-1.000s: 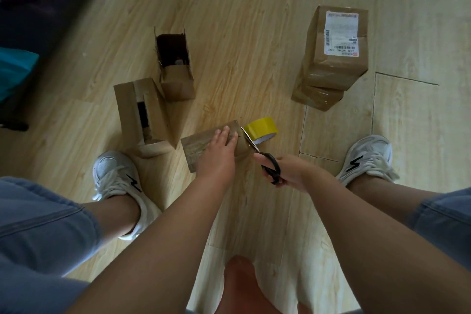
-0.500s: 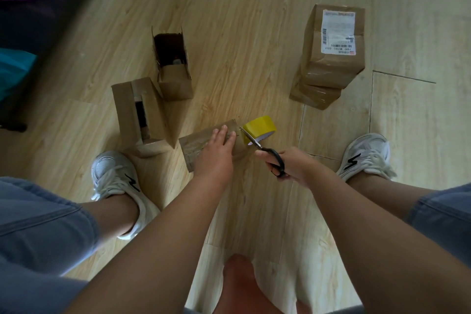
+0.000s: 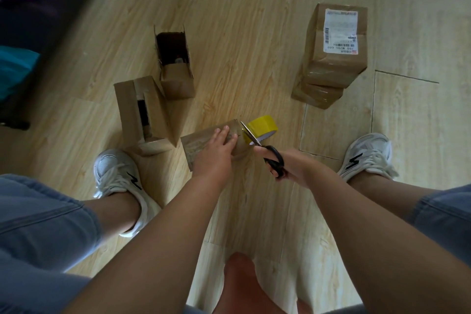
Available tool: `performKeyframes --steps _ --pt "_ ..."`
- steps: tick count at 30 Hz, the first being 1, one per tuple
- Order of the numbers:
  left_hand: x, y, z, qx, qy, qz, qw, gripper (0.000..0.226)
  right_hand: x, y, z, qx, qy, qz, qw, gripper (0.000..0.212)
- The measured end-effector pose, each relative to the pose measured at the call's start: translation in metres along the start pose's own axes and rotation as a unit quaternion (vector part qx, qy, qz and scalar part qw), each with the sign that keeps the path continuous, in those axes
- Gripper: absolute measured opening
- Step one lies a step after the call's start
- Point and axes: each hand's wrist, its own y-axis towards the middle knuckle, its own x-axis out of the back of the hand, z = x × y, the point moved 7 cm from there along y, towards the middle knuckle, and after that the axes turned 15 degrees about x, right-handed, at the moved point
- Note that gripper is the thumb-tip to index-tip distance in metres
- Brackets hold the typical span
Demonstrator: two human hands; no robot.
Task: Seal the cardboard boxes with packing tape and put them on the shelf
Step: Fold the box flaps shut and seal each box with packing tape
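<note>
Holding scissors [image 3: 274, 160] at the tape roll [image 3: 262, 125], right hand [image 3: 295, 168] barely shifts.

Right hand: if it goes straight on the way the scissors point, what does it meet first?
Probably the tape roll: the scissors in the right hand reach between it and the box. Depth is unclear.

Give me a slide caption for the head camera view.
Left hand presses a box while right hand holds scissors at the tape roll; open boxes and a labelled stack nearby.
</note>
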Motion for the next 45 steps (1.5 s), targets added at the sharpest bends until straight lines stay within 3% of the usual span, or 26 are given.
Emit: performKeyframes --steps 9,17,26,37,41,45 --pt "-0.004 0.002 0.004 0.003 -0.004 0.004 1.0 0.056 0.007 0.001 0.01 0.011 -0.081 -0.05 0.995 0.043" --pt "-0.001 -0.001 0.004 0.0 -0.007 0.005 1.0 0.056 -0.011 0.006 0.0 -0.004 -0.013 0.02 1.0 0.05" --pt "-0.004 -0.003 0.005 -0.014 -0.002 0.004 1.0 0.057 -0.01 0.013 0.012 -0.003 -0.048 -0.013 0.999 0.044" --pt "0.001 -0.004 0.003 -0.015 0.013 -0.012 1.0 0.056 -0.001 -0.006 0.014 0.027 0.07 0.062 0.995 0.044" --pt "0.003 -0.005 0.003 -0.018 0.007 -0.014 1.0 0.057 0.006 -0.006 0.025 0.054 0.08 0.016 0.995 0.045" --pt "0.007 -0.005 0.001 -0.019 -0.005 -0.015 1.0 0.055 0.033 -0.002 0.021 0.025 -0.043 -0.126 0.991 0.051"
